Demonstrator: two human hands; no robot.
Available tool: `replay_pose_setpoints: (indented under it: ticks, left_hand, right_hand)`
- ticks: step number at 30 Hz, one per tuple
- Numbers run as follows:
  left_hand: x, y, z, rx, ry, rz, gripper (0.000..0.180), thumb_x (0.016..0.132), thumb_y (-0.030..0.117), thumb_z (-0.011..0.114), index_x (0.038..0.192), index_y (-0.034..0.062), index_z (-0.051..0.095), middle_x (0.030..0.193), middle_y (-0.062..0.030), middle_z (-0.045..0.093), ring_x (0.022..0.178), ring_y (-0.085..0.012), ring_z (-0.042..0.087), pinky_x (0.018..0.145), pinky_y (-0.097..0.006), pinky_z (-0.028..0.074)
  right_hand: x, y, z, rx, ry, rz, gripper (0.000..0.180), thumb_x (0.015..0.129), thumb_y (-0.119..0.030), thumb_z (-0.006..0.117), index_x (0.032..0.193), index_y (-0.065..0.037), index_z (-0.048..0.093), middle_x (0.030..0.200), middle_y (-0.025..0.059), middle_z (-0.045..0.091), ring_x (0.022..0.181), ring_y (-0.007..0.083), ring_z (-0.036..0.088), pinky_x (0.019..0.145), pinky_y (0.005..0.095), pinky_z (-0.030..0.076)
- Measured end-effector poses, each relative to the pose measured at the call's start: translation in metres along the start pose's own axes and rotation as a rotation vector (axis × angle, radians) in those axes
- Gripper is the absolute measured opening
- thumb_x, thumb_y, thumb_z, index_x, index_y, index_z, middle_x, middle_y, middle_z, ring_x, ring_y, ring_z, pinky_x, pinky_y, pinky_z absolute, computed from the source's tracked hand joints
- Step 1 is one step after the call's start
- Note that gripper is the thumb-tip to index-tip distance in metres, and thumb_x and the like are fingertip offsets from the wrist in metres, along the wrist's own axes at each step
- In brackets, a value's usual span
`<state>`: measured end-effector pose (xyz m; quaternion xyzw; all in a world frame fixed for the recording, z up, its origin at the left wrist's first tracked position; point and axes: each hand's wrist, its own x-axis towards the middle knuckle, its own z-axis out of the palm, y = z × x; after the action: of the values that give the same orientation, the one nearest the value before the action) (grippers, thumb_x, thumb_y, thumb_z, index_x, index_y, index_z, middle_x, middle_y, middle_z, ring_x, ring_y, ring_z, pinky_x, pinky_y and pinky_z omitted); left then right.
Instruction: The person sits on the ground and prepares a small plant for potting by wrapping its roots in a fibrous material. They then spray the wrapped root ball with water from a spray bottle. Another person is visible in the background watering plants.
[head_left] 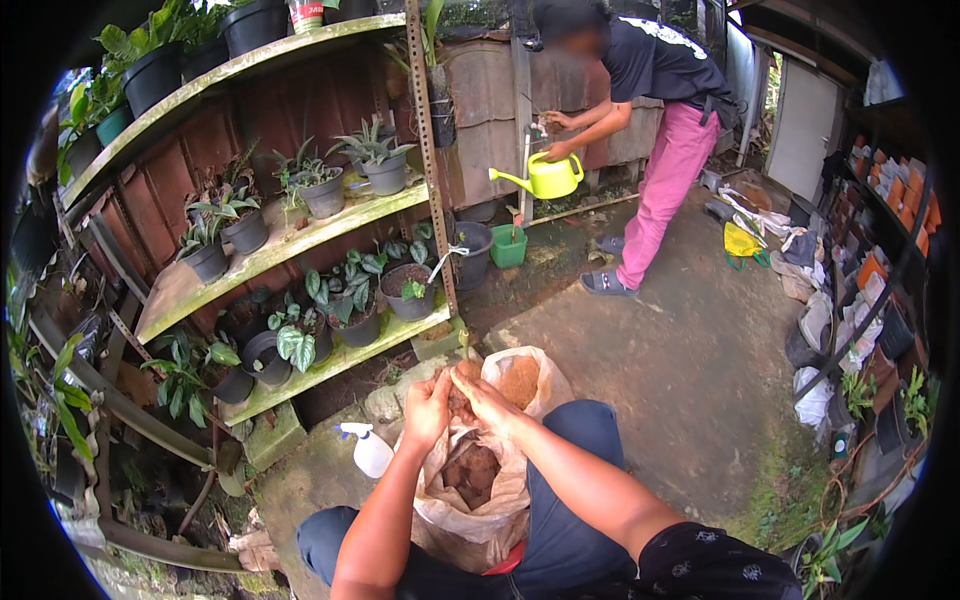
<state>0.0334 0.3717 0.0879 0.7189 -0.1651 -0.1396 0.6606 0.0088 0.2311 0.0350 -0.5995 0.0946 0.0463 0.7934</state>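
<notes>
A clump of reddish-brown fibrous potting material (459, 397) is pinched between the curled fingers of both hands, directly above the open mouth of a pale, crumpled plastic sack (500, 490). The left hand (429, 408) is closed around the clump's left side, its fingers bent inward; the right hand (484, 402) is pressed against the clump from the right, its fingers also curled, so that both hands touch each other over the material. More of the same brown material (474, 472) is seen lying inside the sack, and a lighter brown patch shows through the sack's far wall.

The sack is held upright between the knees, against dark blue trousers (570, 520). Just left of the sack, a white spray bottle with a pale blue trigger (366, 447) is laid on the ground. Open concrete floor (650, 350) is left free to the right of the sack and beyond it.

Behind and left of the sack, mossy green wooden shelves (300, 235) are loaded with dark plastic pots of leafy plants. Well beyond the sack, a second person in pink trousers (665, 190) is seen holding a yellow-green watering can (548, 177) at a standpipe. A small green pot (508, 246) is set on the ground near that pipe. To the far right of the sack, racks of pots and scattered bags are lined along the wall.
</notes>
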Motion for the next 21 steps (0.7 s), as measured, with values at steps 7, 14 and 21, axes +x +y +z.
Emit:
replay_pose_setpoints:
  ticks: [7, 14, 21]
  left_hand:
    - [0.010, -0.051, -0.021, -0.035, 0.098, 0.154, 0.044, 0.107, 0.025, 0.061, 0.073, -0.0017, 0.071, 0.064, -0.0018, 0.066, 0.054, -0.0060, 0.053, 0.050, -0.028, 0.044]
    - [0.002, -0.018, 0.009, -0.269, 0.100, 0.100, 0.050, 0.112, 0.033, 0.053, 0.084, -0.0033, 0.074, 0.069, -0.0059, 0.070, 0.058, -0.0098, 0.060, 0.058, -0.029, 0.051]
    - [-0.003, -0.004, 0.000, -0.050, 0.004, 0.044, 0.054, 0.109, 0.044, 0.055, 0.083, -0.0009, 0.071, 0.070, -0.0039, 0.067, 0.057, -0.0110, 0.054, 0.058, -0.028, 0.044]
  right_hand:
    - [-0.003, 0.007, 0.014, -0.386, 0.026, -0.063, 0.071, 0.103, -0.066, 0.052, 0.083, 0.001, 0.065, 0.069, 0.0008, 0.057, 0.060, 0.0102, 0.052, 0.054, 0.0306, 0.040]
    - [0.007, 0.004, 0.004, 0.051, -0.083, -0.124, 0.053, 0.102, -0.059, 0.062, 0.115, -0.007, 0.064, 0.073, -0.0062, 0.047, 0.062, 0.0031, 0.043, 0.053, 0.0230, 0.035]
    - [0.003, 0.005, -0.003, 0.103, -0.065, -0.081, 0.054, 0.103, -0.058, 0.060, 0.112, -0.005, 0.062, 0.072, -0.0060, 0.047, 0.060, 0.0045, 0.045, 0.051, 0.0233, 0.034]
